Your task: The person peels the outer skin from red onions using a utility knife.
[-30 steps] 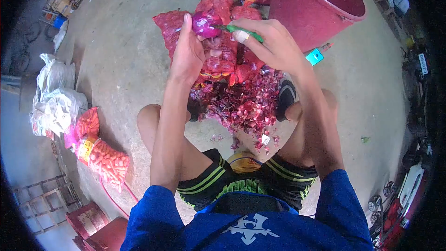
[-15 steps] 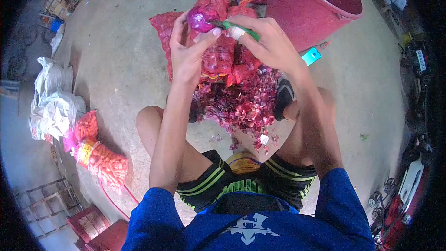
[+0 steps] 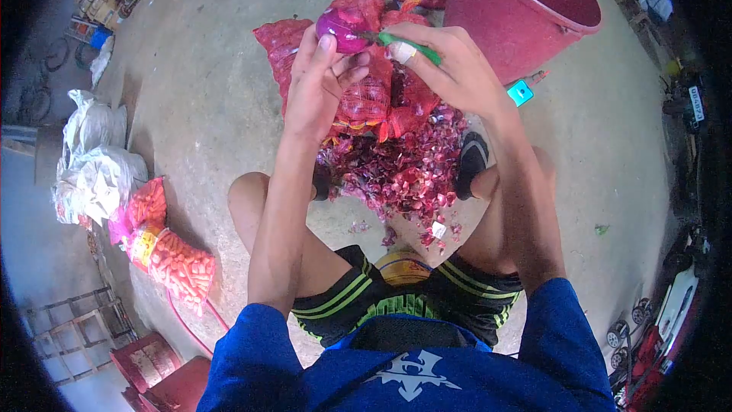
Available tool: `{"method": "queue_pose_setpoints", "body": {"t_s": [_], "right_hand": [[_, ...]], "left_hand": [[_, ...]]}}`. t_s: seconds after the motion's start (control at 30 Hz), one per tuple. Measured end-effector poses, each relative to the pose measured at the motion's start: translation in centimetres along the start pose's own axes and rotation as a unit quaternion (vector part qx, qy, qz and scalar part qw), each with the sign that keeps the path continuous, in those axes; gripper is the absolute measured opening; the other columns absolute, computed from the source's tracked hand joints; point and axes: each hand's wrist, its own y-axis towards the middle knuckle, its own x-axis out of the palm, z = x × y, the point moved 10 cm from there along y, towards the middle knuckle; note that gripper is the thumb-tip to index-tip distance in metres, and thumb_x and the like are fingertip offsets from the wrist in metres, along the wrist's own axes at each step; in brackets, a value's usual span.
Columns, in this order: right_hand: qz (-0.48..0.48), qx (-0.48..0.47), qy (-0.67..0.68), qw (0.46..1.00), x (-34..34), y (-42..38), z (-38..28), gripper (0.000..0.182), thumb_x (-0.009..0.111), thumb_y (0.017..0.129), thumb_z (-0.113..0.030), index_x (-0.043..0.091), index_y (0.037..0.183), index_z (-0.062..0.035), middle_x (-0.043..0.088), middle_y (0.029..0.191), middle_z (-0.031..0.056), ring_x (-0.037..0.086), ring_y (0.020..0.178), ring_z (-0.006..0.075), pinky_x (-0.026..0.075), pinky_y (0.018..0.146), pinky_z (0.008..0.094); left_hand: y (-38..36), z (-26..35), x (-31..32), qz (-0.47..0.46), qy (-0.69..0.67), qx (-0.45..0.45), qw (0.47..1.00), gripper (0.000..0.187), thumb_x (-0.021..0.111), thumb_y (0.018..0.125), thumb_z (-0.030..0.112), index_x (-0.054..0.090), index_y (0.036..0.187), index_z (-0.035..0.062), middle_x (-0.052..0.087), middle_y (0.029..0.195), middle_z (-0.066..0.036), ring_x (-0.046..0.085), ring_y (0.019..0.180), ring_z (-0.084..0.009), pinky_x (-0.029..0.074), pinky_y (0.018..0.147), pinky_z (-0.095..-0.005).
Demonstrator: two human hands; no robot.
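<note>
A shiny purple-red onion (image 3: 343, 29) is held up in the fingers of my left hand (image 3: 317, 84), above the mesh sacks. From the right, my right hand (image 3: 457, 65) grips a small knife by its green handle (image 3: 428, 53). The dark blade meets the right side of the onion; its tip is hard to make out. A white wrapping covers part of a finger on that hand. Below both hands lie red mesh sacks of onions (image 3: 366, 99), and nearer my legs a heap of loose onion skins (image 3: 400, 172) spreads between my feet.
A large red tub (image 3: 488, 27) stands beyond my right hand, with a phone (image 3: 521, 92) on the floor by it. White sacks (image 3: 99, 183) and a bag of carrots (image 3: 181, 265) are at the left. Vehicle parts line the right edge.
The onion has turned in my left hand, whose fingers have shifted around it. My right hand keeps the knife against its right side. The whole view has moved slightly.
</note>
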Motion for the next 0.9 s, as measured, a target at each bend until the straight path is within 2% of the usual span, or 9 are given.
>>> {"method": "queue_pose_setpoints", "body": {"t_s": [0.07, 0.17, 0.3, 0.37, 0.53, 0.63, 0.67, 0.8, 0.9], "right_hand": [[-0.003, 0.000, -0.002, 1.000, 0.0, -0.1, 0.0, 0.033, 0.065, 0.101, -0.026, 0.072, 0.126, -0.0055, 0.074, 0.099, 0.0225, 0.072, 0.094, 0.0417, 0.057, 0.082, 0.0473], [-0.008, -0.016, -0.008, 1.000, 0.2, -0.3, -0.1, 0.032, 0.064, 0.102, -0.024, 0.071, 0.126, -0.0035, 0.074, 0.101, 0.0224, 0.072, 0.093, 0.0414, 0.056, 0.081, 0.0457], [-0.018, -0.033, 0.006, 0.999, 0.5, -0.3, -0.5, 0.030, 0.063, 0.103, -0.019, 0.070, 0.126, 0.0000, 0.074, 0.106, 0.0230, 0.073, 0.096, 0.0412, 0.056, 0.082, 0.0443], [-0.019, -0.026, 0.013, 0.999, 0.5, -0.3, -0.4, 0.030, 0.064, 0.103, -0.019, 0.070, 0.126, 0.0003, 0.074, 0.107, 0.0232, 0.073, 0.097, 0.0410, 0.056, 0.083, 0.0443], [-0.026, -0.016, 0.000, 1.000, 0.5, -0.7, 0.1, 0.031, 0.065, 0.103, -0.020, 0.070, 0.126, 0.0007, 0.074, 0.108, 0.0234, 0.073, 0.098, 0.0406, 0.056, 0.085, 0.0438], [-0.024, -0.016, 0.001, 1.000, 0.5, -0.6, 0.1, 0.031, 0.065, 0.103, -0.020, 0.070, 0.126, 0.0006, 0.074, 0.108, 0.0231, 0.073, 0.098, 0.0406, 0.056, 0.085, 0.0434], [-0.019, -0.018, -0.011, 1.000, 0.4, -0.7, 0.0, 0.031, 0.065, 0.103, -0.021, 0.070, 0.126, 0.0007, 0.075, 0.107, 0.0230, 0.073, 0.097, 0.0402, 0.056, 0.085, 0.0433], [-0.030, -0.011, 0.022, 0.999, 1.0, -0.4, 0.2, 0.032, 0.065, 0.103, -0.022, 0.070, 0.126, 0.0003, 0.075, 0.106, 0.0222, 0.074, 0.095, 0.0392, 0.056, 0.084, 0.0431], [-0.016, -0.030, 0.046, 0.998, 0.5, -0.2, -0.5, 0.031, 0.065, 0.103, -0.021, 0.071, 0.126, -0.0004, 0.075, 0.105, 0.0222, 0.074, 0.094, 0.0385, 0.056, 0.083, 0.0429]], "left_hand": [[0.2, -1.2, -0.4, 0.003, -0.028, -0.036, 0.999, 0.045, 0.052, 0.111, 0.048, 0.055, 0.139, 0.0124, 0.071, 0.121, -0.007, 0.071, 0.105, -0.0202, 0.062, 0.088, -0.0372], [0.1, -1.8, 0.2, 0.000, -0.077, -0.061, 0.995, 0.053, 0.046, 0.111, 0.057, 0.058, 0.137, 0.0118, 0.071, 0.121, -0.007, 0.069, 0.101, -0.0188, 0.062, 0.086, -0.0386], [0.2, -1.8, 1.3, -0.068, -0.150, -0.082, 0.983, 0.057, 0.043, 0.111, 0.060, 0.060, 0.136, 0.0117, 0.071, 0.121, -0.005, 0.067, 0.102, -0.0180, 0.061, 0.086, -0.0405], [0.0, -1.6, 1.3, 0.009, -0.099, -0.075, 0.992, 0.057, 0.044, 0.110, 0.060, 0.060, 0.137, 0.0123, 0.071, 0.124, -0.004, 0.067, 0.106, -0.0178, 0.059, 0.089, -0.0412], [0.2, -1.3, -0.9, 0.063, -0.027, -0.058, 0.996, 0.056, 0.045, 0.111, 0.058, 0.058, 0.141, 0.0130, 0.070, 0.129, -0.003, 0.066, 0.110, -0.0189, 0.057, 0.093, -0.0390], [-0.1, -0.8, -0.6, 0.039, -0.066, -0.040, 0.996, 0.043, 0.057, 0.110, 0.041, 0.057, 0.142, 0.0117, 0.070, 0.129, -0.004, 0.067, 0.112, -0.0182, 0.057, 0.094, -0.0377], [-0.2, -0.5, -0.4, 0.021, -0.021, -0.019, 0.999, 0.041, 0.062, 0.108, 0.031, 0.056, 0.143, 0.0108, 0.070, 0.130, -0.005, 0.067, 0.113, -0.0175, 0.057, 0.093, -0.0358], [-0.6, 0.6, 0.2, 0.034, 0.079, 0.033, 0.996, 0.052, 0.073, 0.098, 0.006, 0.051, 0.146, 0.0087, 0.069, 0.130, -0.007, 0.068, 0.116, -0.0166, 0.058, 0.090, -0.0310], [-0.6, 1.4, 0.9, 0.020, 0.057, 0.049, 0.997, 0.054, 0.073, 0.100, 0.011, 0.048, 0.149, 0.0076, 0.070, 0.128, -0.007, 0.071, 0.106, -0.0159, 0.058, 0.084, -0.0301]]}}
